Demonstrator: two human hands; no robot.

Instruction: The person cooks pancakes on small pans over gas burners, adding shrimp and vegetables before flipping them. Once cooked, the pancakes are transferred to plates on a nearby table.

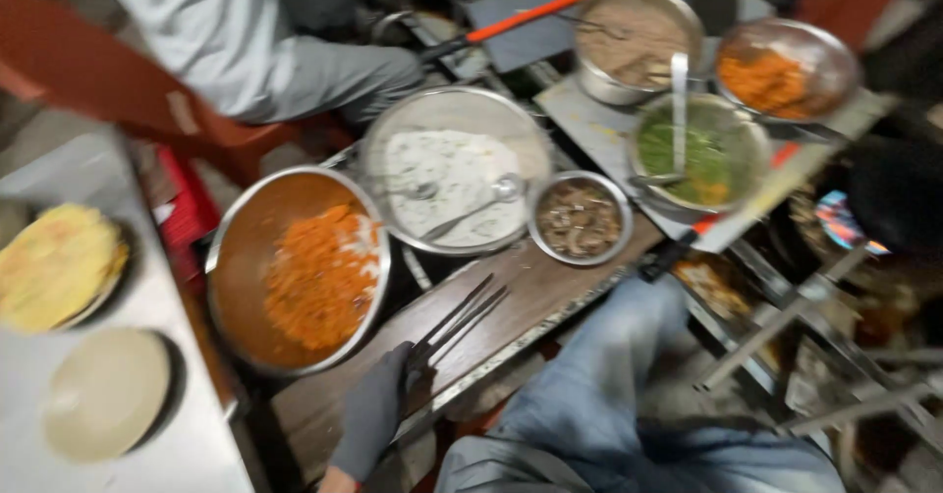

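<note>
Gloved left hand [373, 416] clamped on dark metal tongs [454, 324].
Tongs' tips lie on wooden counter [535, 292], beside steel bowl [246, 267] of orange shreds.

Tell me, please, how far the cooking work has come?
Done: the bowls hold prepared food, such as the orange shreds and the white mixture. In hand: the gloved left hand holds metal tongs on the wooden counter. Left: one plate is bare.

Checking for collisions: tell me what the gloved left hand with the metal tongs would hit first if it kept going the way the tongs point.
Probably the small round steel bowl of brown food, though blur leaves depth uncertain. The grey-gloved left hand aims its dark metal tongs up-right across bare wooden counter.
</note>
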